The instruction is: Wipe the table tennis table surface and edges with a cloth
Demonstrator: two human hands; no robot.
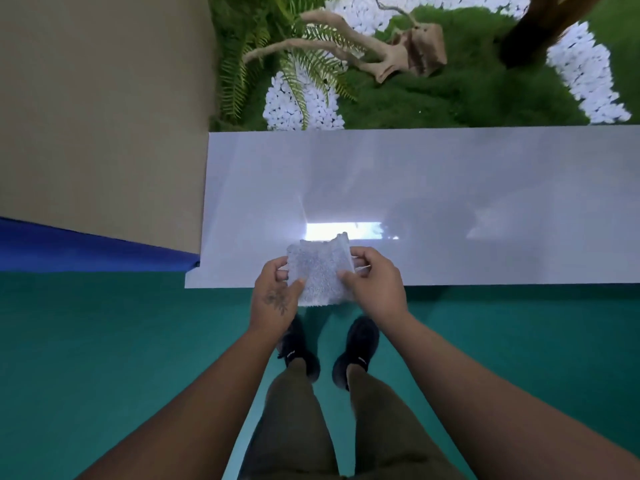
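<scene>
Cloth: a pale grey-white, speckled, square piece of textured fabric (320,271) was held up in the air between both hands, over the near edge of a glossy white ledge and above the person's shoes.
Left hand: the left hand (275,292) pinched the cloth's left side, thumb on the front face and fingers curled behind.
Right hand: the right hand (375,284) pinched the cloth's right side in the same way, thumb in front, fingers folded round the edge.
Table: only a strip of deep blue flat surface (69,251) at the left edge could have been the table tennis table; I could not tell for certain. It lay well apart from the cloth.
Done: nothing looked wiped; the cloth touched no surface, and it seemed to be in the middle of being spread or folded for use.
Left: by my judgement the whole job remained, surface and edges alike, starting with carrying the cloth across to the table.
Surroundings: the glossy white ledge (450,188), a green floor (104,341), a beige wall panel (97,116), and an indoor bed of ferns, driftwood and white pebbles (301,102).
Writing: no legible text anywhere; small white marks showed on the black shoes (356,351) but were too small to read.
</scene>
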